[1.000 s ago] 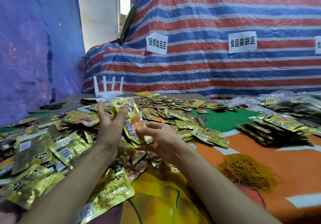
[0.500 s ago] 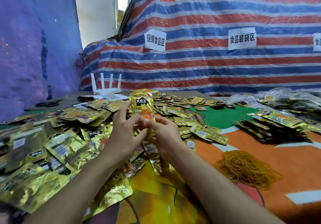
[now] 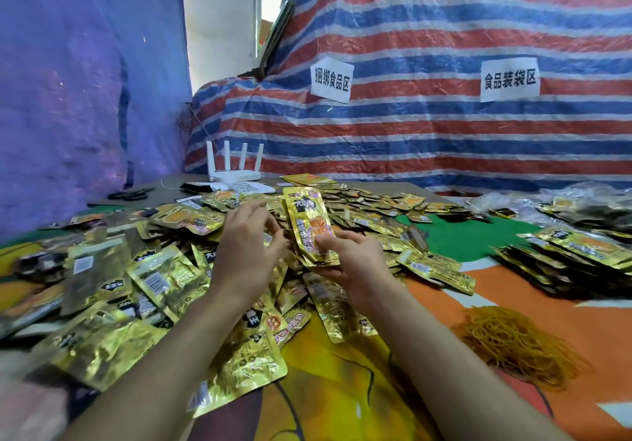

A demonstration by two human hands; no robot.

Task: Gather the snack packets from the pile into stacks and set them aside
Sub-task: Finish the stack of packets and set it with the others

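Mid-frame, the right hand point(image 3: 354, 264) wraps its grip round a packet stack point(image 3: 307, 221), thumb in front; the left hand point(image 3: 244, 247) pinches its left edge.

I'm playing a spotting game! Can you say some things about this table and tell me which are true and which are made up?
The right hand holds a bunch of gold packets upright. True.
The white router has two antennas. False: it has four.
A heap of rubber bands lies on the person's right. True.
The scissors lie beside the rubber bands. False: they lie far off at the left, near the blue wall.
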